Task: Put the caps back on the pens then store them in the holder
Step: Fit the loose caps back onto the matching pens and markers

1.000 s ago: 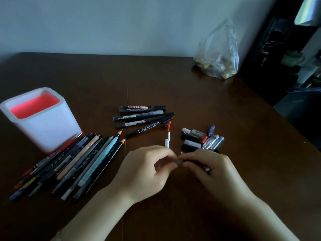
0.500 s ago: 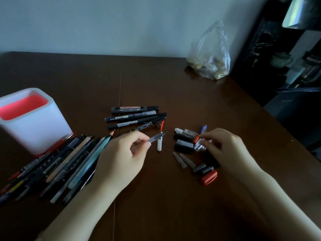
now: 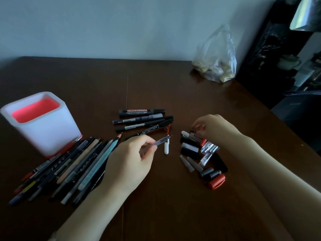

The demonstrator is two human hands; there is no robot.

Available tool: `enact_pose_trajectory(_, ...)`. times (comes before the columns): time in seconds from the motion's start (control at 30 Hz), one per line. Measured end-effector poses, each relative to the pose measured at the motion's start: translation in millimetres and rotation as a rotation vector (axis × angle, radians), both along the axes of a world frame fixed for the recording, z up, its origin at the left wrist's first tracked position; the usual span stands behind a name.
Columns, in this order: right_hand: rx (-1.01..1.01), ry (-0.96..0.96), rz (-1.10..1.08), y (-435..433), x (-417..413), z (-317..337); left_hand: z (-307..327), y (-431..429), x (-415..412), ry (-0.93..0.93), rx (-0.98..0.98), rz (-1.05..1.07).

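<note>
Plastic bag (image 3: 215,63) at table's (image 3: 156,84) far edge, left hand (image 3: 128,160) pinching pen (image 3: 160,141)

this looks like a room in a home rather than a workplace. in front of me is a dark wooden table (image 3: 173,87), its far edge at a plain pale wall (image 3: 121,23). a crumpled clear plastic bag (image 3: 215,58) of small bits sits at the far corner. on the right stands a dark shelf unit (image 3: 257,58) crowded with household things, a pale pot (image 3: 289,62) among them. loose pens (image 3: 83,164) and a white holder (image 3: 48,129) lie about.
</note>
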State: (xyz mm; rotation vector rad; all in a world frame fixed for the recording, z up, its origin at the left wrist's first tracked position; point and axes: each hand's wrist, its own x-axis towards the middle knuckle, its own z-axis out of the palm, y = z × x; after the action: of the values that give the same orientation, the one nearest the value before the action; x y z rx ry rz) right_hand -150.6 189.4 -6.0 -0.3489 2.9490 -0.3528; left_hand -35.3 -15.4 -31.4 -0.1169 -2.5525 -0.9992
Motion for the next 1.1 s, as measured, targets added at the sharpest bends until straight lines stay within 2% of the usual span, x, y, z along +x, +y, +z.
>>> enact_pose_trajectory(0.13, -0.017, -0.007, 0.096, 0, 0, 1, 0, -1, 0, 0.019, 0.013, 0.013)
enact_pose_trajectory(0.33, -0.039, -0.118, 0.140, 0, 1, 2, -1, -1, -1, 0.020, 0.012, 0.012)
enact_pose_trajectory(0.53, -0.050, -0.051, 0.117, -7, 5, 0, 0, -2, -2, 0.049, 0.024, 0.006)
enact_pose_trajectory(0.6, -0.212, 0.050, 0.045, -8, 10, -2, 0, -2, -2, 0.048, 0.053, 0.007)
enact_pose_trajectory(0.7, -0.668, 0.100, -0.090, -15, 29, -1, -1, -2, -2, 0.047, 0.094, 0.007)
enact_pose_trajectory(0.8, -1.150, -0.042, -0.185, -27, 50, 1, -1, -2, -2, 0.064, 0.117, 0.006)
enact_pose_trajectory(0.87, -1.373, -0.146, -0.206, -32, 57, 1, -1, -3, -3, 0.079, 0.124, 0.005)
enact_pose_trajectory(0.97, -1.477, -0.196, -0.217, -36, 62, 0, -1, -3, -3, 0.088, 0.129, 0.004)
enact_pose_trajectory(1.1, -1.439, -0.163, -0.184, -41, 64, -2, -1, -3, -4, 0.096, 0.120, -0.024)
